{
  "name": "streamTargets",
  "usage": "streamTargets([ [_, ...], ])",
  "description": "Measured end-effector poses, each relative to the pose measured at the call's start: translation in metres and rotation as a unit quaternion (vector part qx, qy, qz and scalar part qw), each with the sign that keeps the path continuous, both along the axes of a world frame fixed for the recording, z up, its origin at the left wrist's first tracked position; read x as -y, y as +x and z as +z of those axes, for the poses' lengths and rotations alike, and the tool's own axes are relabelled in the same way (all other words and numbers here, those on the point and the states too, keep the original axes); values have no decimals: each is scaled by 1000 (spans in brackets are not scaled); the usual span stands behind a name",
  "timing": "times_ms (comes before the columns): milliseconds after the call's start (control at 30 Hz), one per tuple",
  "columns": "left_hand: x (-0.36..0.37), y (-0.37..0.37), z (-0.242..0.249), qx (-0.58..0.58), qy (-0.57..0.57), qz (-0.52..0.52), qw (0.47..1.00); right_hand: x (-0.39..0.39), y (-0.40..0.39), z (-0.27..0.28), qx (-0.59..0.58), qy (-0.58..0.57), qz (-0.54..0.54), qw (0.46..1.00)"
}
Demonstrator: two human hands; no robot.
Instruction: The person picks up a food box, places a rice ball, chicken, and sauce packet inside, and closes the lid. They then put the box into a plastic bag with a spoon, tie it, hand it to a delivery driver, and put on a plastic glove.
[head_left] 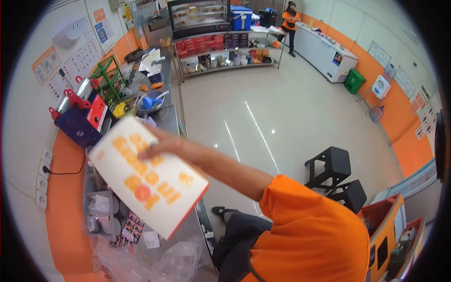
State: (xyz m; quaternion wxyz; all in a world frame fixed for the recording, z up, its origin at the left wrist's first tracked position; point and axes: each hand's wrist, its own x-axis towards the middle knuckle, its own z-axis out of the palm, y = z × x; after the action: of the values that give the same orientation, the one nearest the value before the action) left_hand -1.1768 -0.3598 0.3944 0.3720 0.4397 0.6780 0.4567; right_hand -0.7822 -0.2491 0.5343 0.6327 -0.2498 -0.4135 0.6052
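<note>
Long stainless-steel counter (191, 222) runs near to far along L side of scene, w/ dark blue boxy machine w/ red handles (77, 124) at its far L. Crumpled clear plastic bags (181, 263) lie at near end; a slack sheet could snag a corner, so best clear them w/ a bit of height.

Flat white cardboard box w/ orange lettering and red edge (150, 185) is tilted over the counter, btwn machine and bags; whether it touches anything below, can't tell. Grey plastic tray (112, 211) sits just beside its near-L side, so mind that rim too.

R hand (164, 140) grasps box by its far edge: thumb (146, 152) on printed face, other fingers mostly hidden behind. One-sided hold, so weight prob. pulls the near end down; firm pinch, steady wrist, but no crushing the card. L hand out of view, its fingers can't be told; a 2nd hand under the near end would help level it
</note>
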Motion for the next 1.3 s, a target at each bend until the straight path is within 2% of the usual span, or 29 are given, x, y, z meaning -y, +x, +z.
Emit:
streamTargets([
  [33,2,-2,3,1,-11,9,1000,6,-2,12,-40,13,-3,999],
  [133,-4,1,-5,37,-11,22,999,-6,0,-16,-59,-79,86,991],
  [200,-7,5,-3,55,-6,6,998,14,-15,-35,-9,-231,79,970],
  [233,-9,8,-2,63,-3,0,998,17,-29,-54,34,-237,106,965],
  [300,-18,17,-2,92,34,-3,995,25,-69,-125,22,-142,148,979],
  [333,-22,19,-8,105,50,-3,993,24,-90,-157,-17,-136,220,966],
  [367,-41,8,-35,119,60,-88,987,24,-113,-184,-45,-254,298,919],
  [400,-46,10,-30,127,67,-161,976,39,-121,-177,-42,-287,307,906],
  [433,-48,7,-25,339,-58,22,939,55,-131,-171,-41,-323,333,885],
  [467,-47,2,-29,102,28,-92,990,53,-144,-185,-63,-362,395,842],
  [500,-44,-4,-33,-149,134,-129,971,49,-161,-205,-82,-401,465,785],
  [533,-31,14,-2,-97,102,-118,983,52,-167,-214,-84,-450,488,743],
  [567,-19,6,4,-113,59,-94,987,52,-168,-221,-145,-490,528,679],
  [600,-2,-1,4,-118,79,-66,988,52,-170,-224,-148,-498,533,669],
  [633,10,-5,0,-116,114,-52,985,50,-177,-239,-108,-517,490,694],
  [700,38,-6,15,-182,25,-49,982,39,-177,-240,-98,-496,464,727],
  [733,47,2,20,-206,-16,-61,976,35,-179,-242,-102,-500,458,728],
  [800,69,11,6,-168,16,-98,981,26,-182,-241,-110,-503,434,740],
  [833,78,17,-4,-148,36,-121,981,24,-184,-238,-75,-476,419,770],
  [900,88,37,-27,-113,61,-61,990,22,-196,-226,-7,-416,379,827],
  [933,90,45,-34,-95,73,-32,992,23,-208,-246,-25,-384,338,859],
  [1033,85,63,-32,-48,23,94,994,32,-221,-238,-20,-395,289,872],
  [1133,94,67,-36,-150,31,29,988,27,-224,-255,-78,-395,310,861],
  [1167,98,71,-44,-151,67,18,986,25,-225,-259,-98,-394,313,859],
  [1200,102,76,-57,-154,103,6,983,29,-225,-236,-115,-402,299,858],
  [1233,104,80,-65,-155,138,-9,978,33,-232,-237,-110,-364,243,893],
  [1300,97,87,-51,-185,138,-69,971,45,-253,-243,-97,-288,124,945],
])
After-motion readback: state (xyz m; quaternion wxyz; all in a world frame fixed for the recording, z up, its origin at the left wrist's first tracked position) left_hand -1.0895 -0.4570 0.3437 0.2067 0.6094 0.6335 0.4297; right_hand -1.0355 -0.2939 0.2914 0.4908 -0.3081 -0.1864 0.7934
